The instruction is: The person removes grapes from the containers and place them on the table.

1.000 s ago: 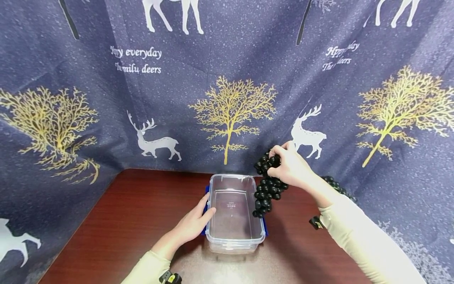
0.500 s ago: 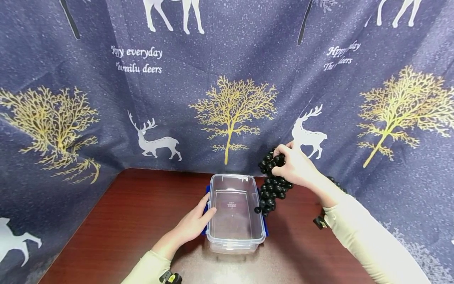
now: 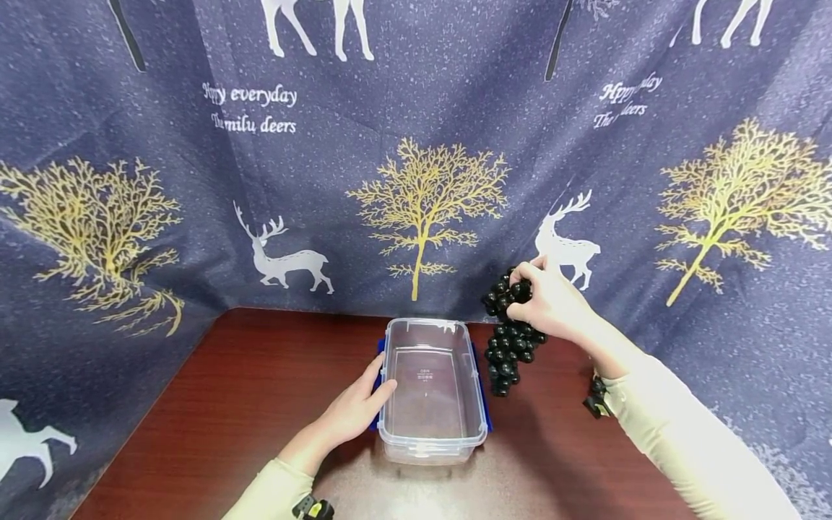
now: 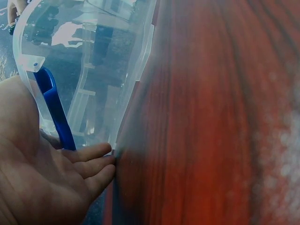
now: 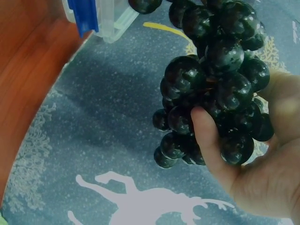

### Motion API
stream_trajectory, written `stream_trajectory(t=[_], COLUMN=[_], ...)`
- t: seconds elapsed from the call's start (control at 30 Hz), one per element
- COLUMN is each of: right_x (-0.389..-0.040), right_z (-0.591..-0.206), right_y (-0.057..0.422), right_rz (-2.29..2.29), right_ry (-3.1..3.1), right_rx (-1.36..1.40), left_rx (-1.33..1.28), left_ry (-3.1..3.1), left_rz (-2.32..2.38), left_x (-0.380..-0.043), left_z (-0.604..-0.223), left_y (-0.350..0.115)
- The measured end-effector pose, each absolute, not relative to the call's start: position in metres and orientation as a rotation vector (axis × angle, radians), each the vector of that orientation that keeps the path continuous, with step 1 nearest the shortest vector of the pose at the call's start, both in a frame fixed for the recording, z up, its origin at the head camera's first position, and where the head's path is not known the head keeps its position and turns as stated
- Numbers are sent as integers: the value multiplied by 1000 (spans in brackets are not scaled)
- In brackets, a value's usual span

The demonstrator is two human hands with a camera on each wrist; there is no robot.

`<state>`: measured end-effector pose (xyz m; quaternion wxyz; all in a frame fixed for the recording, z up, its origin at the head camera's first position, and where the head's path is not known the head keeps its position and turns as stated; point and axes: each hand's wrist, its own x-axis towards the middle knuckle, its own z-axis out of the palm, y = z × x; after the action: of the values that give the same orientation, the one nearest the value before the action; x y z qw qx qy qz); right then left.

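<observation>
My right hand (image 3: 552,300) pinches a bunch of black grapes (image 3: 510,347) near its upper part, and the rest hangs down to the right of a clear plastic box (image 3: 432,440). In the right wrist view, the thumb presses against the glossy grapes (image 5: 225,56) from one side, with the other fingers mostly hidden behind them. The lidless box has blue side clips (image 4: 58,112), and nothing lies inside. Along its left side rests my left hand (image 3: 354,408), the thumb at the rim. Its fingers (image 4: 96,166) lie straight and relaxed against the outer wall.
A dark red wooden table (image 3: 260,375) bears the box. Behind it hangs a blue-grey cloth (image 3: 338,144) printed with deer and trees. Dark round shapes (image 3: 596,384) show beside the right wrist, partly covered by the arm.
My right hand has drifted rightward with the grapes. Their lower end, which overlapped the box's right rim, now hangs beside it. The left hand and the box have stayed put.
</observation>
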<state>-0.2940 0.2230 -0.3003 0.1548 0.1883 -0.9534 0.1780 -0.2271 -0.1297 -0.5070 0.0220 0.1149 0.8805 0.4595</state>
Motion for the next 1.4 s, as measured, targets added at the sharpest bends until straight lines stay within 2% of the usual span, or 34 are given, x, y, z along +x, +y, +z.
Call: stream_trajectory(t=[1.4], right_x=[-292], right_z=[-327], right_y=[278], right_rz=[412], right_ry=[-2784], right_rx=[573], left_rx=[335], left_ry=[2725], left_rz=[1416], left_x=[-227], left_z=[-507], left_y=[-129])
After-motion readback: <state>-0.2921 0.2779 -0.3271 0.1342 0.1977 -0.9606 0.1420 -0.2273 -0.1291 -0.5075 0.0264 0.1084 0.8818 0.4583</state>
